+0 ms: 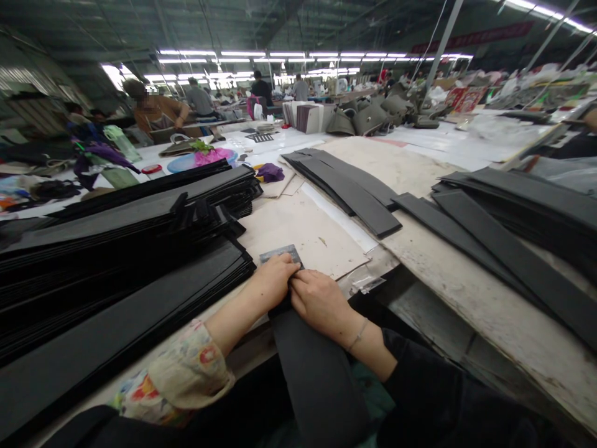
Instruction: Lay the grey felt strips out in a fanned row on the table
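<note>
A long dark grey strip (317, 373) runs from my lap up over the table edge, under both hands. My left hand (275, 277) presses its curled fingers on the strip's far end. Right beside it, my right hand (321, 302) grips the same strip, its fingertips meeting those of the left. Just past the fingers, a small dark flat plate (282, 252) lies on the beige board (317, 230); whether it is joined to the strip I cannot tell. The undersides of both hands are hidden.
Thick stacks of dark strips (112, 274) fill the left side. More grey strips (345, 186) lie ahead, and another stack (527, 218) is at right. A gap (429, 311) opens between the boards. Bags (368, 115) and a blue basin (181, 163) stand farther back; people work beyond.
</note>
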### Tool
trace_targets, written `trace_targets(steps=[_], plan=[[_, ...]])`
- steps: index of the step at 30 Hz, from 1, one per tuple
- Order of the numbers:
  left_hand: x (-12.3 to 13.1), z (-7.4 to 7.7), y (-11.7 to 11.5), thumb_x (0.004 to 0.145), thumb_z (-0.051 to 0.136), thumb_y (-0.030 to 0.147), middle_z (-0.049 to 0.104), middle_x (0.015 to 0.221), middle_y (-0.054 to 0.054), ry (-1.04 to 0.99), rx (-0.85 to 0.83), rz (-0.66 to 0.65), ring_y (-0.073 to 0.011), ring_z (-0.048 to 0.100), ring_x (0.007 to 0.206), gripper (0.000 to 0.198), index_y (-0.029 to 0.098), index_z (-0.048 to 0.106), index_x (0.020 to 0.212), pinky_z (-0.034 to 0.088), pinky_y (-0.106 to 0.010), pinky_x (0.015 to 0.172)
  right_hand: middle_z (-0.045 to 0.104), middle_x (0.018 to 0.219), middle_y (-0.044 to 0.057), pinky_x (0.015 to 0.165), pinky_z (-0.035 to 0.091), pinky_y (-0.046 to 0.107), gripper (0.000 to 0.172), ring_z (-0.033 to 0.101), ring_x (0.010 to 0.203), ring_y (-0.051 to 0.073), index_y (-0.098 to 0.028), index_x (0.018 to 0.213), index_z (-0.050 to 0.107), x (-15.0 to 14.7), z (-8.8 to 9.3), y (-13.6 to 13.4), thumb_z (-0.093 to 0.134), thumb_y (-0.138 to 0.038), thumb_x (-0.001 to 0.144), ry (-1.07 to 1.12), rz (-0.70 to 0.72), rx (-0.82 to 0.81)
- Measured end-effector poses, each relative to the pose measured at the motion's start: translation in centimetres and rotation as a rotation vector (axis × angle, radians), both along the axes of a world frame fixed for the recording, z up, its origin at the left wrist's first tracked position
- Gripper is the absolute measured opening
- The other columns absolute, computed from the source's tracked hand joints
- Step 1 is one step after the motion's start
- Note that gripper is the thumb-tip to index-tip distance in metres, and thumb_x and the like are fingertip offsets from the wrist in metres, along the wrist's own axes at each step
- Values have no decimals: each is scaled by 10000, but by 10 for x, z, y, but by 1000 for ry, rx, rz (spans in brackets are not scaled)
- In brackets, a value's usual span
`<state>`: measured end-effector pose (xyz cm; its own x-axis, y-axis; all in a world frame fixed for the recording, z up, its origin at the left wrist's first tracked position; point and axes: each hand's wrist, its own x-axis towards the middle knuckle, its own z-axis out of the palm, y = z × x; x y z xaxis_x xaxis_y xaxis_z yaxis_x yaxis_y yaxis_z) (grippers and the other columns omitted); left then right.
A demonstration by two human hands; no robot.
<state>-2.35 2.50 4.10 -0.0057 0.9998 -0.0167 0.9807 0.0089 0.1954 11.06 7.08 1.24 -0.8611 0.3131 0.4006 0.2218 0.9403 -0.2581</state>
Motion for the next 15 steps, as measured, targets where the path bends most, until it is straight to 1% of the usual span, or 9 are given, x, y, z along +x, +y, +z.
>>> trace_targets(steps=[5,7,9,12,15], plan=[[-4,-3,-2,778,358,84,571,884,-80,-22,3,16,-206,520,860,328,162,635,935,427,-338,806,587,849,60,814,407,289,140,517,851,171,-138,841,581,-2,2,6,441,-153,832,13,-14,9],[-9,-4,-3,778,366,87,573,888,-71,-91,10,14,-194,526,870,324,171,636,938,426,-323,819,582,824,54,785,405,295,137,517,824,172,-145,825,576,-4,3,11,442,-174,843,-1,-40,22],[-16,-2,-7,795,404,134,580,914,-71,-171,1,12,-189,535,891,297,169,623,993,424,-312,838,579,812,49,770,400,297,145,521,813,173,-152,826,575,-6,5,15,445,-210,857,-29,-41,35],[-27,3,-17,776,511,220,581,972,-93,-223,-36,78,-209,536,938,313,135,593,1066,413,-324,874,577,796,41,759,393,293,166,529,804,170,-165,803,577,-9,9,18,450,-250,868,-87,0,57],[-33,7,-28,744,564,224,575,998,-96,-226,-46,150,-215,536,953,344,134,588,1075,412,-334,883,578,796,40,752,394,296,141,529,809,177,-164,826,572,-12,12,20,483,-268,855,-114,3,58]])
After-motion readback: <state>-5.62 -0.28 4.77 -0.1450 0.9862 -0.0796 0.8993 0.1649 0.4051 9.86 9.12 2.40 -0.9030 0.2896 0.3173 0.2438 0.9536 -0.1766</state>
